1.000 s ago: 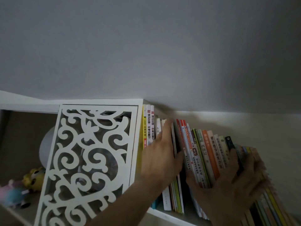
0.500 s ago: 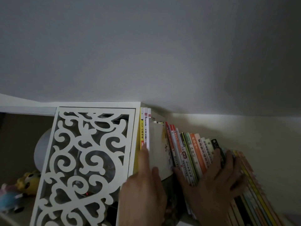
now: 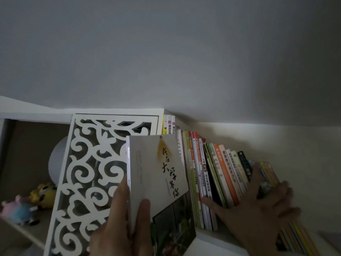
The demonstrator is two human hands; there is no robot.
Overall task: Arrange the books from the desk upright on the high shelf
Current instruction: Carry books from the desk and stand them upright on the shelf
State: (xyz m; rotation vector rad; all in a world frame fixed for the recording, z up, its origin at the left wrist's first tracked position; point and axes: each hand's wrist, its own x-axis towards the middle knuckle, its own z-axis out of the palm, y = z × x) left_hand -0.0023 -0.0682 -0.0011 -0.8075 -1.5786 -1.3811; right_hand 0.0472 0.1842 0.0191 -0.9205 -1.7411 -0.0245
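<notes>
My left hand (image 3: 122, 220) grips a white book with black calligraphy (image 3: 158, 174), thumb on its front cover, holding it out in front of the shelf's book bay. A row of upright books (image 3: 212, 170) leans to the right on the high white shelf (image 3: 204, 237). Spread flat against those spines, my right hand (image 3: 258, 206) presses on them, fingers reaching over the yellow books (image 3: 267, 172) at the right end. Three tall books with red and yellow spines (image 3: 168, 124) stand at the bay's left side, partly hidden by the held book.
A white carved fretwork panel (image 3: 92, 172) stands left of the books. Further left, an open cubby holds plush toys (image 3: 27, 204) and a white globe lamp (image 3: 57, 161). The ceiling sits close above the shelf top (image 3: 118, 110).
My left hand has drawn the white book out of the row toward me, so its front cover now faces the camera. My right hand has stayed pressed on the leaning spines.
</notes>
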